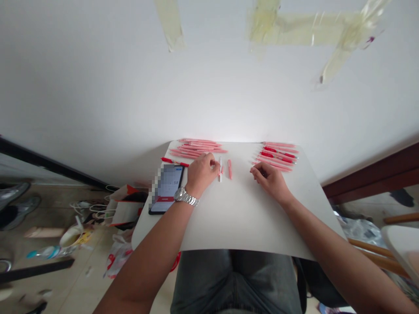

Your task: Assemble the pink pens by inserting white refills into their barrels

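Observation:
My left hand (203, 171), with a metal watch (186, 197) on the wrist, is closed in a pinch at the left of the middle. Its fingertips are right beside a thin white pen refill (220, 170); whether they grip it or a small piece is unclear. A tiny pink pen part (223, 169) and a pink pen barrel (229, 169) lie just to the right. My right hand (267, 178) rests on the table with curled fingers, below the right group of pink and red pens (278, 156). Anything inside that hand is hidden.
More pink pens (199, 147) lie in a pile at the table's back left, with a red pen (170, 161) in front. A phone or tablet (163, 205) lies by my left wrist. The white table (235, 218) meets a wall (209, 96). Bags and a bottle (49, 252) are on the floor.

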The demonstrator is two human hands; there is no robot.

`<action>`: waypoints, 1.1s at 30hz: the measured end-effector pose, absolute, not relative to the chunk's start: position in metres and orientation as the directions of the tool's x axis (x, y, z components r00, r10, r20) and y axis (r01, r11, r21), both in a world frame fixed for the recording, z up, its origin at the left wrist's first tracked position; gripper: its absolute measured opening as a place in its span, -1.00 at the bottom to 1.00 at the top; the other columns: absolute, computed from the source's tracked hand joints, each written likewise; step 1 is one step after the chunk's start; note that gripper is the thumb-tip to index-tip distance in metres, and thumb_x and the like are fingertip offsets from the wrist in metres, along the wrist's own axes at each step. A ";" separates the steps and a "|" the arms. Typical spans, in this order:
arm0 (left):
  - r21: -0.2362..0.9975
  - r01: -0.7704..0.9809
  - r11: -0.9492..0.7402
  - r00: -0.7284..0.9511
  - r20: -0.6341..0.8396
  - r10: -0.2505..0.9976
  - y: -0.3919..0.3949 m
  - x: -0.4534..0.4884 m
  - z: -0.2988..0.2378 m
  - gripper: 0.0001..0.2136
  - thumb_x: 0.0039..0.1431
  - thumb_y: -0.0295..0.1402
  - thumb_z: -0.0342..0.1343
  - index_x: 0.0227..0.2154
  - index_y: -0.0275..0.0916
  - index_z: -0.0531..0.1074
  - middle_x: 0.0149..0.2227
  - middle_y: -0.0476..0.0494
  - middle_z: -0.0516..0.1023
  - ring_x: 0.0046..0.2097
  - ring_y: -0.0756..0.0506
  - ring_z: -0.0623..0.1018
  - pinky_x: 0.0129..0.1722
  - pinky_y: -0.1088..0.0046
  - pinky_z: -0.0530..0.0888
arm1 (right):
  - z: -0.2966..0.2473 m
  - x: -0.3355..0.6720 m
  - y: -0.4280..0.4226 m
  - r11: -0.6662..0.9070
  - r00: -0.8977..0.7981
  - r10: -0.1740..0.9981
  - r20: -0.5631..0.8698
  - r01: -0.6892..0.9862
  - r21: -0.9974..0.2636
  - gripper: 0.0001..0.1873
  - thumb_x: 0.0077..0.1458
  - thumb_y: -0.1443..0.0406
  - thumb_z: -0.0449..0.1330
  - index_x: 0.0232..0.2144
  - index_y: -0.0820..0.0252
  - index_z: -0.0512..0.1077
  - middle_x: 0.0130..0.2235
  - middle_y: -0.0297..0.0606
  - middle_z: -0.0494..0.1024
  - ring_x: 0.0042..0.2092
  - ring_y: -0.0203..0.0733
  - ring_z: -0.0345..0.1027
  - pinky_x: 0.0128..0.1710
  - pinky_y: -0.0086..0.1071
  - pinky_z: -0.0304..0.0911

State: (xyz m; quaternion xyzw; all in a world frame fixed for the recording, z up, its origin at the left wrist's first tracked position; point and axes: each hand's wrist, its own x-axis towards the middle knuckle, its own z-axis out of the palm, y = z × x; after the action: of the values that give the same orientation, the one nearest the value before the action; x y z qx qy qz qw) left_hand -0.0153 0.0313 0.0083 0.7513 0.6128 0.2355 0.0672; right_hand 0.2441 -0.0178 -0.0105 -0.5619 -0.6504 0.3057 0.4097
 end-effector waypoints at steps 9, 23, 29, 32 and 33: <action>0.361 0.896 -0.260 0.163 0.279 0.947 0.034 -0.018 0.004 -0.92 0.28 -0.31 0.15 -0.33 -0.15 0.43 -0.22 -0.12 0.61 -0.20 -0.14 0.55 -0.32 0.38 0.27 | -0.010 0.244 -0.018 0.181 -0.043 0.982 0.184 0.479 -0.859 -0.58 0.32 -0.07 0.17 -0.33 0.14 0.44 -0.46 -0.32 0.47 -0.44 -0.22 0.30 -0.42 -0.31 0.18; 0.385 0.894 -0.230 0.137 0.253 0.958 0.033 -0.017 0.007 -0.94 0.26 -0.33 0.15 -0.34 -0.14 0.43 -0.20 -0.11 0.62 -0.21 -0.14 0.57 -0.35 0.38 0.26 | -0.012 0.245 -0.018 0.185 -0.040 0.981 0.189 0.487 -0.854 -0.56 0.31 -0.09 0.17 -0.33 0.13 0.45 -0.46 -0.31 0.48 -0.44 -0.21 0.31 -0.42 -0.31 0.20; 0.366 0.899 -0.239 0.148 0.261 0.954 0.033 -0.017 0.006 -0.92 0.28 -0.33 0.13 -0.34 -0.15 0.42 -0.21 -0.12 0.62 -0.21 -0.14 0.56 -0.32 0.37 0.27 | -0.010 0.245 -0.018 0.185 -0.034 0.980 0.194 0.491 -0.851 -0.54 0.31 -0.12 0.16 -0.34 0.13 0.45 -0.46 -0.30 0.49 -0.44 -0.21 0.31 -0.42 -0.31 0.20; 0.346 0.905 -0.246 0.150 0.280 0.948 0.034 -0.018 0.004 -0.92 0.29 -0.33 0.11 -0.35 -0.15 0.41 -0.22 -0.12 0.61 -0.21 -0.14 0.57 -0.32 0.36 0.27 | -0.009 0.244 -0.018 0.181 -0.037 0.982 0.187 0.488 -0.854 -0.55 0.31 -0.11 0.16 -0.33 0.13 0.45 -0.46 -0.31 0.48 -0.44 -0.21 0.31 -0.41 -0.31 0.20; 0.340 0.907 -0.249 0.153 0.287 0.946 0.035 -0.018 0.003 -0.92 0.29 -0.33 0.11 -0.35 -0.14 0.41 -0.23 -0.11 0.61 -0.21 -0.15 0.57 -0.32 0.36 0.27 | -0.009 0.244 -0.018 0.180 -0.036 0.982 0.186 0.486 -0.855 -0.56 0.31 -0.10 0.17 -0.33 0.13 0.45 -0.46 -0.31 0.48 -0.44 -0.21 0.31 -0.41 -0.32 0.20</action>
State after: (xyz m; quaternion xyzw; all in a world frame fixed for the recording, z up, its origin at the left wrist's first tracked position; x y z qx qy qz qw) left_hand -0.0177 0.0346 0.0032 0.7579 0.6111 0.2242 0.0434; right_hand 0.2442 -0.0182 -0.0090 -0.5632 -0.6519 0.3051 0.4060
